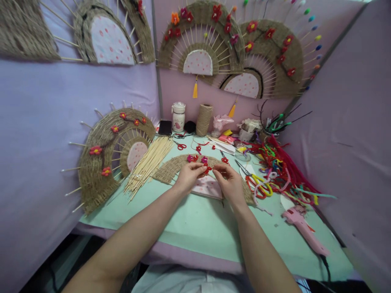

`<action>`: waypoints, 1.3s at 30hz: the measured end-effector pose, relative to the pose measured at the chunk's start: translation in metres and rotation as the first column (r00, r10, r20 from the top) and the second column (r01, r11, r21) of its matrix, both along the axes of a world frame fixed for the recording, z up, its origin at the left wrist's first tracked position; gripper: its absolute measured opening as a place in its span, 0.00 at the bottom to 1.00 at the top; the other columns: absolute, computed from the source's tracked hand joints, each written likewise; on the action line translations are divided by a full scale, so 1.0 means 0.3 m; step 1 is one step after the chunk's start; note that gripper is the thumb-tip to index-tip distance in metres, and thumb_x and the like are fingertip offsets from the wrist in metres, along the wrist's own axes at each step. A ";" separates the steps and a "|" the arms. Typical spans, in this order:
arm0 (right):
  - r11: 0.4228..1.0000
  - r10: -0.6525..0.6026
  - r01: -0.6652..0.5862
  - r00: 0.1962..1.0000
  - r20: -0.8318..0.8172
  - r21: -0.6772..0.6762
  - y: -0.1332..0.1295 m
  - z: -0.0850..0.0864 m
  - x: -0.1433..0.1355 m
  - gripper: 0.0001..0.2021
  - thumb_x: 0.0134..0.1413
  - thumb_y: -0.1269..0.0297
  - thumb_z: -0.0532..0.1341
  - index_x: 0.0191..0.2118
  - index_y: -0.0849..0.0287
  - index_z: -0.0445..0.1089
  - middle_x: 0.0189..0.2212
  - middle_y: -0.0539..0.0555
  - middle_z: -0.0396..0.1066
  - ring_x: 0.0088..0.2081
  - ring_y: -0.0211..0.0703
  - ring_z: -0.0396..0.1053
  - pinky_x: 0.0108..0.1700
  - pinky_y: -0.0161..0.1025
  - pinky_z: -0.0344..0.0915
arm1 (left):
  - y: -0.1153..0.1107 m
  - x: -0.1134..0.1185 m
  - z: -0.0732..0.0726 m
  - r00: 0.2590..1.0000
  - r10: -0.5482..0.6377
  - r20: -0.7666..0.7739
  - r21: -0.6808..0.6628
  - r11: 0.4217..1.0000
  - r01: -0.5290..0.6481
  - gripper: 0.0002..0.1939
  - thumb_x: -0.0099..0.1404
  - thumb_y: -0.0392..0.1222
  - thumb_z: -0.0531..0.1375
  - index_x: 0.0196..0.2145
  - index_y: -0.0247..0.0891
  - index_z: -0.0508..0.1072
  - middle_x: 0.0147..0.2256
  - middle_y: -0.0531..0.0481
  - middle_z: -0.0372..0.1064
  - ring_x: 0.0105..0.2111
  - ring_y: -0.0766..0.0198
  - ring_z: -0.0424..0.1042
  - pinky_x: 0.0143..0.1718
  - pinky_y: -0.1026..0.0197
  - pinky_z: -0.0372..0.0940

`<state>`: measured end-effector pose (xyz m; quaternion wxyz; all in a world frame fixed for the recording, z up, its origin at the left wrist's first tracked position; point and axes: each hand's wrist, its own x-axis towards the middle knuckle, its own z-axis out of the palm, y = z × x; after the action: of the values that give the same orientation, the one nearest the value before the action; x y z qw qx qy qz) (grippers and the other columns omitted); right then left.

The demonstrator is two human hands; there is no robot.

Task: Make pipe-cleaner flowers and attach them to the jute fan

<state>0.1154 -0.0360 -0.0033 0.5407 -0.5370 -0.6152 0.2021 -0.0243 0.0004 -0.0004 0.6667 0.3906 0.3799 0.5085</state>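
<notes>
Now, across the counter, I see a pink glue gun right of the woven fan; above the woven fan, my left hand and right hand pinch a red flower; beyond stands a twine spool.

Table, mint-green cover: bundle of thin sticks left of centre; woven fan at centre; pink glue gun lower right.
</notes>
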 end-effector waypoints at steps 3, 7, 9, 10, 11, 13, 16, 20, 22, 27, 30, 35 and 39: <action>0.999 0.020 -0.021 1.000 -0.007 -0.030 -0.001 0.006 -0.007 0.08 0.48 0.62 0.60 0.33 0.59 0.72 0.32 0.54 0.73 0.31 0.41 0.69 0.34 0.37 0.66 | -0.005 0.004 0.001 1.000 0.012 -0.026 0.025 1.000 -0.011 0.16 0.42 0.41 0.69 0.28 0.29 0.75 0.25 0.47 0.72 0.26 0.67 0.70 0.35 0.61 0.65; 0.999 0.022 -0.025 0.997 -0.074 -0.041 -0.001 0.004 -0.016 0.07 0.48 0.63 0.59 0.31 0.59 0.72 0.30 0.53 0.73 0.31 0.40 0.68 0.34 0.37 0.65 | -0.015 0.006 -0.001 0.997 0.002 -0.081 0.074 0.997 0.004 0.13 0.43 0.41 0.68 0.27 0.31 0.76 0.25 0.47 0.72 0.27 0.66 0.70 0.33 0.62 0.66; 0.997 0.022 -0.033 0.991 -0.132 -0.076 0.000 0.000 -0.018 0.07 0.48 0.62 0.59 0.31 0.60 0.72 0.30 0.53 0.73 0.30 0.40 0.68 0.34 0.36 0.65 | -0.015 0.007 -0.005 0.994 -0.002 -0.107 0.090 0.996 0.012 0.12 0.44 0.40 0.68 0.28 0.31 0.77 0.25 0.47 0.73 0.28 0.65 0.71 0.34 0.62 0.66; 0.994 0.019 -0.035 0.988 -0.153 -0.099 0.001 -0.003 -0.018 0.08 0.47 0.62 0.60 0.31 0.60 0.72 0.29 0.53 0.73 0.30 0.40 0.68 0.33 0.36 0.64 | -0.015 0.008 -0.007 0.993 -0.003 -0.116 0.094 0.995 0.014 0.12 0.43 0.39 0.68 0.28 0.31 0.77 0.26 0.47 0.73 0.28 0.65 0.71 0.34 0.61 0.67; 0.992 0.013 -0.034 0.986 -0.168 -0.119 0.002 -0.005 -0.017 0.08 0.47 0.62 0.60 0.30 0.60 0.72 0.29 0.53 0.73 0.29 0.40 0.68 0.32 0.36 0.64 | -0.014 0.008 -0.008 0.992 -0.003 -0.124 0.095 0.995 0.014 0.12 0.43 0.39 0.67 0.28 0.31 0.77 0.27 0.46 0.74 0.29 0.64 0.71 0.35 0.61 0.67; 0.989 0.000 -0.026 0.984 -0.178 -0.145 0.004 -0.009 -0.015 0.08 0.46 0.62 0.61 0.29 0.60 0.72 0.27 0.53 0.73 0.28 0.40 0.67 0.32 0.36 0.63 | -0.012 0.009 -0.009 0.990 -0.001 -0.138 0.094 0.996 0.014 0.11 0.44 0.38 0.67 0.28 0.32 0.78 0.27 0.46 0.74 0.29 0.64 0.71 0.36 0.60 0.67; 0.988 0.015 -0.039 0.987 -0.159 -0.146 0.006 -0.012 -0.011 0.08 0.47 0.61 0.60 0.29 0.60 0.72 0.26 0.53 0.72 0.27 0.39 0.66 0.31 0.36 0.62 | -0.011 0.010 -0.005 0.991 0.007 -0.135 0.084 0.996 0.005 0.10 0.44 0.37 0.67 0.27 0.32 0.77 0.26 0.47 0.74 0.28 0.65 0.71 0.36 0.60 0.67; 0.997 0.059 -0.059 0.998 -0.003 -0.056 0.000 -0.006 -0.008 0.07 0.50 0.63 0.57 0.31 0.59 0.71 0.28 0.53 0.71 0.29 0.40 0.66 0.33 0.37 0.62 | -0.011 0.009 -0.004 0.990 0.008 -0.142 0.081 0.997 0.003 0.10 0.44 0.39 0.67 0.27 0.31 0.76 0.24 0.47 0.73 0.25 0.66 0.71 0.34 0.60 0.68; 0.997 0.063 -0.069 0.987 0.146 0.035 -0.005 0.001 -0.008 0.07 0.52 0.64 0.56 0.32 0.58 0.70 0.29 0.53 0.70 0.32 0.42 0.65 0.36 0.39 0.61 | -0.010 0.007 -0.007 0.988 0.001 -0.155 0.079 0.997 0.012 0.11 0.44 0.40 0.67 0.26 0.31 0.76 0.22 0.48 0.72 0.24 0.66 0.70 0.32 0.61 0.67; 0.995 0.078 -0.086 0.989 0.126 0.059 -0.011 0.015 -0.010 0.08 0.54 0.62 0.55 0.34 0.57 0.69 0.32 0.54 0.69 0.35 0.43 0.64 0.38 0.39 0.60 | -0.006 0.000 -0.007 0.974 0.043 -0.221 0.150 0.989 -0.010 0.09 0.48 0.39 0.65 0.27 0.31 0.76 0.22 0.47 0.72 0.24 0.65 0.71 0.30 0.62 0.67; 0.986 0.030 -0.060 0.982 -0.184 -0.158 -0.005 0.014 -0.007 0.11 0.51 0.56 0.57 0.32 0.58 0.68 0.28 0.51 0.68 0.28 0.39 0.62 0.30 0.36 0.58 | -0.013 -0.005 -0.002 0.939 0.155 -0.306 0.313 0.948 -0.055 0.08 0.51 0.39 0.62 0.30 0.33 0.76 0.26 0.48 0.74 0.28 0.64 0.72 0.33 0.62 0.66; 0.813 0.044 -0.410 0.751 -0.659 -0.413 0.008 0.011 0.004 0.14 0.43 0.54 0.63 0.23 0.60 0.66 0.18 0.46 0.58 0.18 0.31 0.50 0.20 0.32 0.46 | -0.041 -0.002 0.004 0.865 0.284 -0.413 0.535 0.844 -0.022 0.07 0.54 0.35 0.59 0.30 0.37 0.77 0.30 0.49 0.75 0.32 0.64 0.72 0.37 0.62 0.65; 0.740 0.034 -0.544 0.618 -0.785 -0.396 0.011 0.003 0.011 0.12 0.37 0.58 0.66 0.23 0.61 0.65 0.19 0.46 0.58 0.18 0.28 0.49 0.19 0.30 0.42 | -0.052 0.007 0.000 0.829 0.320 -0.458 0.589 0.808 0.013 0.08 0.55 0.34 0.59 0.30 0.39 0.78 0.31 0.50 0.76 0.33 0.64 0.72 0.38 0.63 0.65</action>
<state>0.1188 -0.0326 -0.0025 0.4970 -0.4367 -0.3288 0.6739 -0.0220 -0.0153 -0.0004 0.3405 0.6637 0.4131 0.5225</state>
